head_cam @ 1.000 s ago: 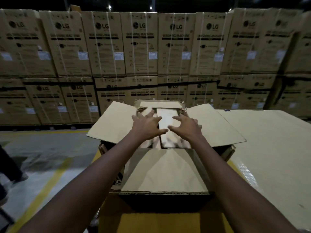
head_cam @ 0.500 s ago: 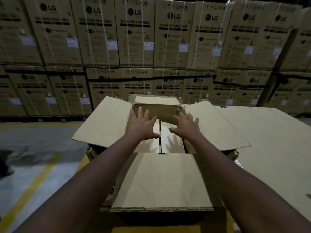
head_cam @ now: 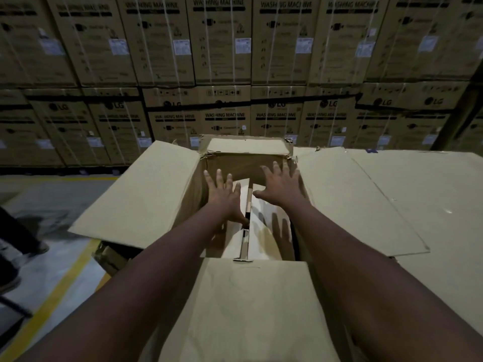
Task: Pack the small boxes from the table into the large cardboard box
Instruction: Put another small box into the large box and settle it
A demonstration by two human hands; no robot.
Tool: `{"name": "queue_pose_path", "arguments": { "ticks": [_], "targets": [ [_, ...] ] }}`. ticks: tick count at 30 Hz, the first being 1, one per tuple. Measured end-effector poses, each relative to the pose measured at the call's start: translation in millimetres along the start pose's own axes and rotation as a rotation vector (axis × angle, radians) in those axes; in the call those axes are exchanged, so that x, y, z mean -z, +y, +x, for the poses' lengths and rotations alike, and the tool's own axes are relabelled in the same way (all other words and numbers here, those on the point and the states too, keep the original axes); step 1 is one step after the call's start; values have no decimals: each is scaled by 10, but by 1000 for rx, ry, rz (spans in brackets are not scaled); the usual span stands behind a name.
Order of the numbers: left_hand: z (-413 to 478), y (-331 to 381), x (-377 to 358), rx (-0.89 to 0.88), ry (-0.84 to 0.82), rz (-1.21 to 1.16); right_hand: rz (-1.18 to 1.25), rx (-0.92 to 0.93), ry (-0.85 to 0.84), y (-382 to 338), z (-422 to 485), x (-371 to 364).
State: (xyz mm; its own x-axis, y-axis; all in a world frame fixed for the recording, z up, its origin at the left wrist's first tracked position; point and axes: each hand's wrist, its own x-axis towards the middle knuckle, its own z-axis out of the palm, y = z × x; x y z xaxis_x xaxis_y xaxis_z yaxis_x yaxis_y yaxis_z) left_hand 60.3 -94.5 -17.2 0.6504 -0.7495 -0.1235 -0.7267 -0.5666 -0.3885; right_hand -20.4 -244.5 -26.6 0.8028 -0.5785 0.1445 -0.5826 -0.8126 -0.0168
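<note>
The large cardboard box (head_cam: 146, 199) stands open in front of me, its four flaps folded outward. Inside lie pale small boxes (head_cam: 264, 231) side by side, with a dark gap between two of them. My left hand (head_cam: 222, 194) reaches into the opening with fingers spread and straight, its thumb down by the gap. My right hand (head_cam: 283, 185) hovers over the right-hand small box, fingers spread, casting a shadow on it. Neither hand holds anything.
The near flap (head_cam: 248, 304) lies toward me between my forearms. A flat cardboard-covered table (head_cam: 423, 205) extends to the right. Stacked washing machine cartons (head_cam: 224, 61) form a wall behind. Grey floor with a yellow line (head_cam: 52, 301) is at left; a person's leg (head_cam: 15, 231) stands there.
Both hands have spread wider and reached further into the box. The view has moved closer and tilted down, showing more of the small boxes inside.
</note>
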Motion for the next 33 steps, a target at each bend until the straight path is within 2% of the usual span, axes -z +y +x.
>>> {"name": "queue_pose_path", "arguments": {
  "ticks": [6, 11, 14, 19, 24, 30, 33],
  "targets": [
    [31, -640, 358, 78, -52, -95, -36, 45, -83, -49, 82, -51],
    [-81, -977, 336, 224, 9, 117, -141, 171, -156, -312, 109, -78],
    [-130, -878, 252, 184, 61, 165, -219, 234, -242, -404, 65, -133],
    [-142, -677, 147, 83, 78, 311, -306, 202, -384, -360, 2, -146],
    [-102, -611, 85, 26, 66, 355, -308, 170, -317, -260, -11, 164],
    [-47, -558, 23, 5, -15, 336, -566, 82, -190, 148, -171, 524],
    [-33, -531, 2, -4, 5, 342, -599, 8, -162, 282, -271, 593]
  ]
}}
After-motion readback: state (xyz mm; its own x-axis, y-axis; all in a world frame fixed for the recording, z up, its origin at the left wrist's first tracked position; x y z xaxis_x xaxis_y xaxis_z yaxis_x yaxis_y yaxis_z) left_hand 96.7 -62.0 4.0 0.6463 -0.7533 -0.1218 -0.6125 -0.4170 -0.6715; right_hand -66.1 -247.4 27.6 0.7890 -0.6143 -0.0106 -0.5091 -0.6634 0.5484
